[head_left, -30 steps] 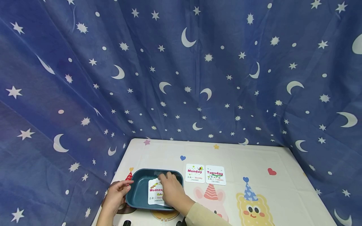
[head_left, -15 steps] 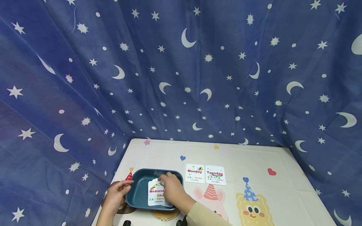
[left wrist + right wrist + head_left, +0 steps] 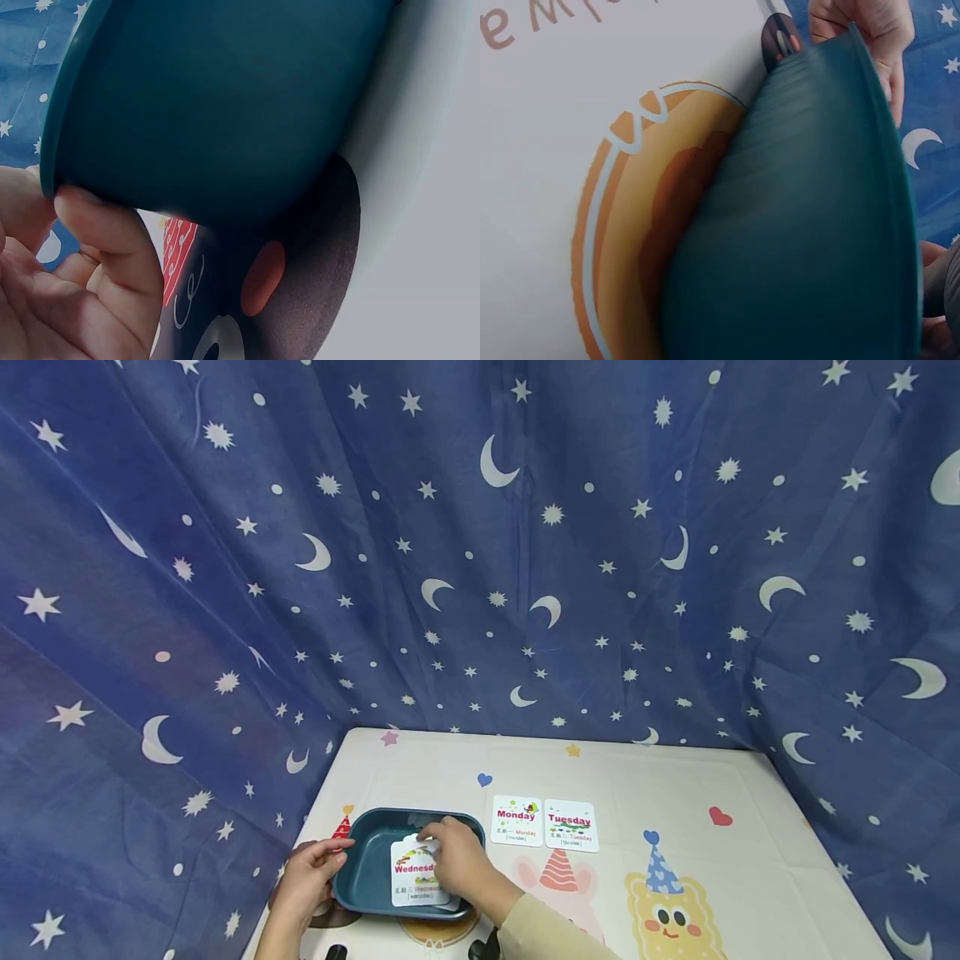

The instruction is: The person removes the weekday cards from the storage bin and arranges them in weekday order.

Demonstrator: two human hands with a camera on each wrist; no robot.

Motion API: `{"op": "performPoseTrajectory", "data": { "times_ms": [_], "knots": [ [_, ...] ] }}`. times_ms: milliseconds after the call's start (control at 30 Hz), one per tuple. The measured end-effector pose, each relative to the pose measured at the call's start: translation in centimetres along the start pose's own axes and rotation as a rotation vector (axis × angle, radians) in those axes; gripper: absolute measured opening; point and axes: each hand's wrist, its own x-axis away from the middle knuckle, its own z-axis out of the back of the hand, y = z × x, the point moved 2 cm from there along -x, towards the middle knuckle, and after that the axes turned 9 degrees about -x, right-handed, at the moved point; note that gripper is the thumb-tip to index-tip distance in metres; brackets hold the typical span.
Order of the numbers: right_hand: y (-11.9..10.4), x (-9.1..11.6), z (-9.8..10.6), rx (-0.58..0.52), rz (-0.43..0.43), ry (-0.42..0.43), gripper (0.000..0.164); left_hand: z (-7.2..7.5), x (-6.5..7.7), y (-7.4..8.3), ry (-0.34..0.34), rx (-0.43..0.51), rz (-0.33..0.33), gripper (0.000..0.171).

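Note:
A dark teal plastic tray sits at the front left of the table. At its left end my left hand pinches the rim; the left wrist view shows the thumb against the outer wall. My right hand reaches into the tray's right side and pinches a white Wednesday card at its upper right edge. At least one more card lies under it, with only a corner showing. The right wrist view has mostly the tray's outer wall, and the cards are hidden there.
A Monday card and a Tuesday card lie face up side by side, right of the tray. The tablecloth has cartoon prints. A blue star-and-moon curtain closes the back and sides.
The Wednesday card has shifted slightly left, and more of its lettering shows beside my right fingers. My left hand and the tray have stayed in place.

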Motion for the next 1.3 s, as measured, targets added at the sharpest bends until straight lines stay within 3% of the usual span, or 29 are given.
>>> {"op": "performPoseTrajectory", "data": {
  "times_ms": [800,1300],
  "knots": [
    [0.0,-0.4,1.7,-0.343,-0.070,-0.011,0.034,0.0,0.1,0.1,0.006,0.008,-0.010,0.029],
    [1.0,0.0,4.0,-0.372,-0.137,0.045,0.033,0.0,0.1,0.1,0.004,0.008,0.000,0.030]
  ]
}}
